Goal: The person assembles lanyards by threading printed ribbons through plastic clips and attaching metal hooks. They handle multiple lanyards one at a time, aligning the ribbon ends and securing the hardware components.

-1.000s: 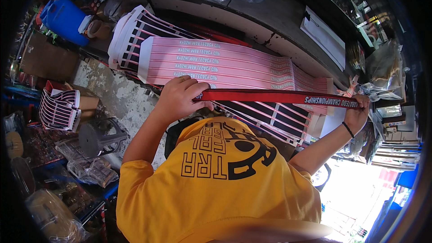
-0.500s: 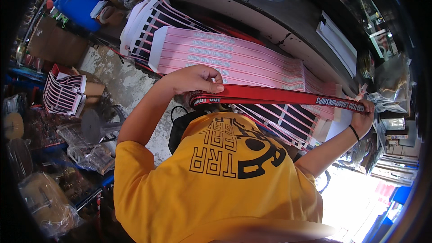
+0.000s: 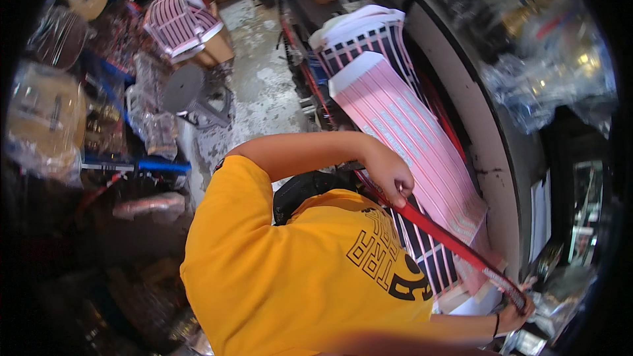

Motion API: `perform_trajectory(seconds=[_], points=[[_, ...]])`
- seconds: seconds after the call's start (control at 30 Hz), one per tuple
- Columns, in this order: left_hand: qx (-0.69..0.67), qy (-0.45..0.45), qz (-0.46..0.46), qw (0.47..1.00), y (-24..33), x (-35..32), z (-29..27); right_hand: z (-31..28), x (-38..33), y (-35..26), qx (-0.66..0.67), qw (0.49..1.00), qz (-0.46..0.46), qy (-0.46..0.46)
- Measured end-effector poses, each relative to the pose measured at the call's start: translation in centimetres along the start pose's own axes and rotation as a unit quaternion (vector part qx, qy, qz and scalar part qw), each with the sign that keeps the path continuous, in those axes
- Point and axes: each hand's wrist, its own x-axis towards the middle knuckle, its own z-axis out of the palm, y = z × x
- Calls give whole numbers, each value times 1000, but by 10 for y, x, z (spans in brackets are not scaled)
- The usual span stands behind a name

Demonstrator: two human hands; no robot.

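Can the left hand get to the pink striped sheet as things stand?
Probably yes. The left hand grips one end of the red strip, which lies right across the pink striped sheet, and nothing sits between them. It would have to let go of the strip first; the right hand holds the other end.

Dark workbench carries pink striped sheet stack, over black-striped sheets.

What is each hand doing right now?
Left hand: closed on one end of the red strip.
Right hand: closed on the strip's other end.
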Motion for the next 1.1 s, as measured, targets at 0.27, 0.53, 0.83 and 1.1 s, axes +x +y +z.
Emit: perform_trajectory(seconds=[0.27, 0.53, 0.83, 1.1], points=[[118, 291, 23, 949, -2, -22, 46, 71, 14, 39, -732, 577, -331, 145], [227, 397, 8, 889, -22, -45, 67, 129, 19, 78, -493, 816, -249, 171], [160, 402, 23, 901, -27, -46, 77, 144, 1, 60, -362, 887, -192, 213], [214, 514, -73, 827, -27, -28, 74, 125, -39, 29, 295, 955, -7, 29]])
